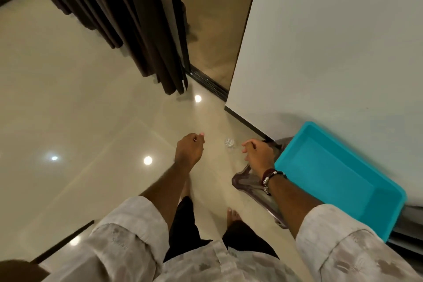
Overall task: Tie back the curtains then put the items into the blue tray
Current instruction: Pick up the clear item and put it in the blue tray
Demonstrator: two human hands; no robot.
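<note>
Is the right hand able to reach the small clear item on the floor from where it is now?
Probably yes. The right hand hangs just beside the small clear item, and only bare floor lies between them. The blue tray stands to the other side, out of the way. The person would likely have to bend lower.

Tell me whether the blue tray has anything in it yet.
Empty. The blue tray leans tilted against the white wall, and its whole inside shows bare blue plastic with no items in it.

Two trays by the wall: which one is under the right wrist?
The clear smoky tray, lying on the floor; the right hand and wrist cross over it. The blue tray sits further right, against the wall, and looks empty.
</note>
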